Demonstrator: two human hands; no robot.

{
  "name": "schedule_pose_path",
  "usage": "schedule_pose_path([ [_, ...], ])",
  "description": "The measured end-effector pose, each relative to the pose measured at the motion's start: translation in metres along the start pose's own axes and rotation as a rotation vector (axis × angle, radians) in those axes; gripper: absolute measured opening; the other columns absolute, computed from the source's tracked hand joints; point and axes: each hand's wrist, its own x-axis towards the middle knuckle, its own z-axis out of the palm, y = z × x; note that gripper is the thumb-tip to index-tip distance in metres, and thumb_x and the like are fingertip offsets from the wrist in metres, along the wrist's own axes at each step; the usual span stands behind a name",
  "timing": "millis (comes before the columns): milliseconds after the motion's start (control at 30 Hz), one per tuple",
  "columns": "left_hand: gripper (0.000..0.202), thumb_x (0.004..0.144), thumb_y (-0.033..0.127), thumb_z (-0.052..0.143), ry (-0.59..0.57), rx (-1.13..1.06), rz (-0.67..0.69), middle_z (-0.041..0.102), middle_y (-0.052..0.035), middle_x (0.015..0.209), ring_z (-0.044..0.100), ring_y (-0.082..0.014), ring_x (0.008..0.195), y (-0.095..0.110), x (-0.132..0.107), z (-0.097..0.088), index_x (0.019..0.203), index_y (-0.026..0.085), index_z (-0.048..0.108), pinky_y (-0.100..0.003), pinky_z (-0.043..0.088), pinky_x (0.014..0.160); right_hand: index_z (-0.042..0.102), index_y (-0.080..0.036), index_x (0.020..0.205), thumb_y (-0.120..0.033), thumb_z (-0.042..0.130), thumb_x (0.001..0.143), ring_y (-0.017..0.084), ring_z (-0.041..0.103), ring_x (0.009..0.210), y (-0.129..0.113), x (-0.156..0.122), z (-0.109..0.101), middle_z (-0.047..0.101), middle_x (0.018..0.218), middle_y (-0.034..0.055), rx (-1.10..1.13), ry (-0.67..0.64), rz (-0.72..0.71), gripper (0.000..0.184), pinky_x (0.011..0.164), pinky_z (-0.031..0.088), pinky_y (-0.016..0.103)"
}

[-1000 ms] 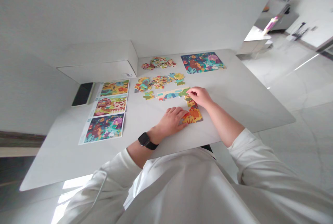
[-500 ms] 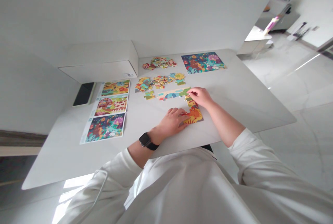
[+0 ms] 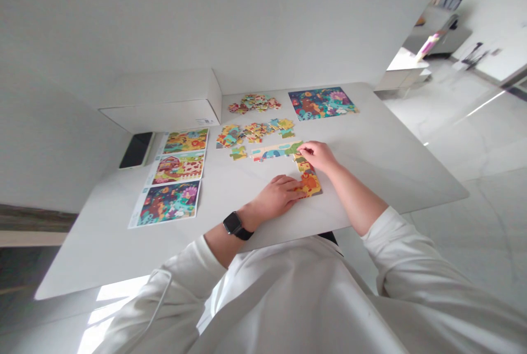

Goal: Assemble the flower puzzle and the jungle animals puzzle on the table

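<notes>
My right hand pinches a green jigsaw piece where a pale horizontal strip of joined pieces meets a short column running down to an orange-and-yellow cluster. My left hand lies on the white table just left of that cluster. Its curled fingertips reach the cluster's left edge and hide part of it. A single loose green-and-yellow piece sits left of the strip, apart from both hands.
Beyond the hands lie two heaps of loose pieces and a finished puzzle. Three picture sheets lie to the left, with a white box and a dark phone behind them. A black watch circles my left wrist.
My left hand has slid right, its fingers now over the orange cluster's left edge. My right hand stays on the green piece. The whole view has shifted slightly.
</notes>
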Motion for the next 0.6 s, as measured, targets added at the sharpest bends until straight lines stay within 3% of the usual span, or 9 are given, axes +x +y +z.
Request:
schedule_pose_path([
  [233, 0.034, 0.11, 0.026, 0.058, 0.017, 0.029, -0.024, 0.071, -0.0035, 0.15, 0.063, -0.0267, 0.137, 0.002, 0.002, 0.001, 0.137, 0.032, 0.078, -0.05, 0.046, 0.122, 0.085, -0.025, 0.103, -0.02, 0.068, 0.099, 0.019, 0.071, 0.083, 0.006, 0.001, -0.004, 0.08, 0.102, 0.0057, -0.081, -0.001, -0.028, 0.019, 0.086, 0.058, 0.032],
  [400, 0.034, 0.108, 0.025, 0.06, 0.005, 0.05, -0.035, 0.071, -0.0046, 0.151, 0.064, -0.0245, 0.136, 0.002, 0.002, 0.001, 0.137, 0.032, 0.077, -0.046, 0.046, 0.122, 0.087, -0.025, 0.104, -0.02, 0.071, 0.097, 0.023, 0.073, 0.098, 0.012, 0.001, -0.003, 0.078, 0.103, 0.0071, -0.128, -0.032, -0.121, 0.018, 0.097, 0.058, 0.036],
  [600, 0.034, 0.107, 0.024, 0.061, -0.001, 0.116, -0.047, 0.072, -0.0057, 0.148, 0.064, -0.0253, 0.136, 0.006, 0.003, 0.001, 0.136, 0.033, 0.077, -0.051, 0.043, 0.123, 0.088, -0.027, 0.102, -0.021, 0.073, 0.095, 0.024, 0.073, 0.101, 0.014, 0.001, 0.0, 0.079, 0.106, 0.0082, -0.164, -0.075, -0.145, 0.018, 0.1, 0.059, 0.04],
])
